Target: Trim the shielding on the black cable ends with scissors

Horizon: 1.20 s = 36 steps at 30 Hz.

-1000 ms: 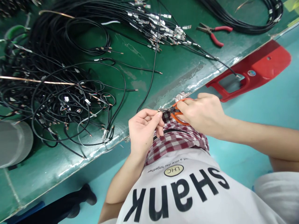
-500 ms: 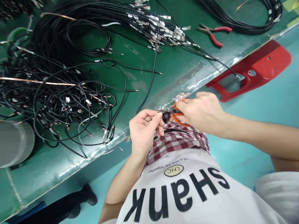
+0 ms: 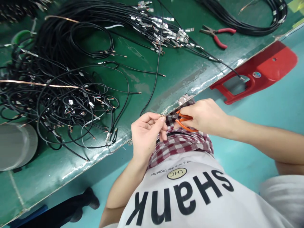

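Note:
Over the table's front edge, my left hand [image 3: 145, 136] pinches the end of a black cable [image 3: 155, 82] between thumb and forefinger. The cable runs down from the bundle side of the table into that hand. My right hand [image 3: 207, 117] is wrapped round small orange-handled pliers [image 3: 176, 116], their handles partly spread. The slim dark jaws point left and reach my left fingertips at the cable end. Whether the jaws grip the tip cannot be made out, as the fingers partly cover it.
Tangled black cables [image 3: 59, 104] cover the left of the green table [image 3: 140, 63], beside a round grey container [image 3: 16, 147]. Cables with metal terminals [image 3: 166, 31] lie behind. Red-handled pliers [image 3: 217, 31] and a cable coil [image 3: 258, 30] are at right. A red stool [image 3: 273, 63] stands by the edge.
My right hand has shifted slightly toward my body, and the orange pliers have tilted with it, their handles lower. My left hand stays almost in place at the cable end.

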Motion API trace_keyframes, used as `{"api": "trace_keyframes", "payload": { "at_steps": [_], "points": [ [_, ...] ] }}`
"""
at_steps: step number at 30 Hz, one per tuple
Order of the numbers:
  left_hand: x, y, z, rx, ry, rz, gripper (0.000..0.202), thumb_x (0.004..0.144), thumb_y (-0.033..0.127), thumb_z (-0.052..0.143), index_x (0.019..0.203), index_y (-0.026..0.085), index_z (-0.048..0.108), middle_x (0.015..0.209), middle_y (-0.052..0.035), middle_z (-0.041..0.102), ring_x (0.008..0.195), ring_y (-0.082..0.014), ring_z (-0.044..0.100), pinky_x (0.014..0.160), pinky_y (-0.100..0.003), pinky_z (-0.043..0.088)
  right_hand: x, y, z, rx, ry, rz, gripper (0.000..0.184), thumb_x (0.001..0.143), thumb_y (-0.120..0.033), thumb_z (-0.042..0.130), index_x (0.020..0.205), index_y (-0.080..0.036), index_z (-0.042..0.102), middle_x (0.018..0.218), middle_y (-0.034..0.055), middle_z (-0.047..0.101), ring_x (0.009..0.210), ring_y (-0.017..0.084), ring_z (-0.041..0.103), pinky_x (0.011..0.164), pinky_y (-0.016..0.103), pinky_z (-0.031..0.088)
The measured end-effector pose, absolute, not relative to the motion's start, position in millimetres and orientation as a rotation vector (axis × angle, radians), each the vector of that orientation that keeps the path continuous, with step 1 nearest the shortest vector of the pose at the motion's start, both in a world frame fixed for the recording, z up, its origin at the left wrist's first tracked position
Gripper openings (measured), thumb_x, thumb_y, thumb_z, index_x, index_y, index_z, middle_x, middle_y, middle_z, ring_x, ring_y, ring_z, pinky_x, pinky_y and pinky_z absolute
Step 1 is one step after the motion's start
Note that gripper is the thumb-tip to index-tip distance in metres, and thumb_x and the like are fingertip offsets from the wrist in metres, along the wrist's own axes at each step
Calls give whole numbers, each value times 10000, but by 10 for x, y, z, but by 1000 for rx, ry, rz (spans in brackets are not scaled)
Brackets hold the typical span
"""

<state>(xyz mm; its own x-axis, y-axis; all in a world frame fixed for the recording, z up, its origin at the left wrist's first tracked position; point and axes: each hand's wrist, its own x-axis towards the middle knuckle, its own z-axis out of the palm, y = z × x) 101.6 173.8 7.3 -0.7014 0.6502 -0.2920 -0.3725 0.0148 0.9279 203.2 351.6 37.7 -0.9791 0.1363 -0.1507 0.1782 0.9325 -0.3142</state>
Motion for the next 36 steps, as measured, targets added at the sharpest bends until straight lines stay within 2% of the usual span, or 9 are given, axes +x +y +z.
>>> {"api": "trace_keyframes", "payload": {
  "at_steps": [5, 9, 11, 16, 23, 25, 29, 32, 36],
  "points": [
    [1054, 1717, 130, 302, 1527, 1773, 175, 844, 263, 719, 816, 136, 601, 614, 17, 635, 366, -84, 536, 337, -176, 402, 2058, 3595, 337, 201, 2709, -1037, 465, 894, -496, 653, 615, -168, 476, 545, -54, 358, 555, 91, 251, 552, 265, 212],
    [1086, 1711, 164, 296, 1529, 1745, 185, 848, 263, 716, 792, 133, 598, 603, 16, 628, 361, -78, 525, 337, -170, 395, 2075, 3649, 247, 121, 2286, -1480, 514, 873, -603, 643, 647, -160, 511, 553, -60, 370, 538, 76, 292, 521, 248, 205],
    [1102, 1708, 155, 284, 1527, 1732, 189, 847, 265, 717, 796, 132, 594, 605, 13, 630, 363, -79, 527, 339, -170, 397, 2083, 3658, 227, 73, 2230, -1504, 482, 902, -581, 613, 676, -161, 540, 553, -55, 410, 525, 75, 307, 518, 249, 204],
    [1125, 1717, 69, 218, 1465, 1742, 217, 829, 277, 732, 790, 129, 578, 593, 13, 623, 347, -80, 512, 324, -172, 377, 2106, 3639, 344, 188, 2764, -951, 391, 889, -424, 659, 634, -164, 518, 553, -44, 390, 549, 89, 225, 541, 276, 176],
    [931, 1752, -35, 146, 1554, 1797, 245, 807, 317, 742, 793, 122, 593, 578, 26, 593, 339, -50, 476, 305, -155, 318, 2194, 3632, 492, -75, 1939, -1562, 496, 979, -526, 499, 651, -161, 572, 532, -34, 514, 474, 83, 409, 479, 236, 264],
    [905, 1739, -21, 162, 1551, 1795, 249, 807, 323, 746, 803, 126, 595, 581, 27, 601, 344, -55, 486, 308, -156, 335, 2211, 3633, 440, 110, 2338, -1412, 468, 955, -550, 537, 698, -163, 592, 567, -32, 547, 502, 92, 435, 519, 252, 274],
    [961, 1720, 47, 191, 1522, 1777, 252, 811, 328, 750, 814, 127, 598, 576, 21, 610, 346, -66, 503, 312, -161, 359, 2183, 3596, 302, 220, 3104, -642, 401, 874, -567, 631, 850, -167, 636, 699, -6, 650, 599, 136, 531, 667, 308, 314],
    [1008, 1728, 79, 198, 1512, 1770, 254, 814, 328, 748, 805, 126, 594, 580, 18, 618, 347, -70, 512, 316, -164, 373, 2132, 3535, 264, 162, 3305, -265, 366, 911, -514, 582, 954, -159, 657, 853, 36, 718, 670, 169, 602, 708, 335, 301],
    [1025, 1739, 92, 207, 1509, 1771, 250, 824, 325, 737, 810, 134, 576, 586, 21, 625, 354, -81, 530, 319, -168, 392, 2081, 3466, 292, 128, 3378, -42, 327, 963, -442, 525, 950, -148, 669, 905, 56, 735, 704, 181, 624, 713, 348, 271]
  ]
}}
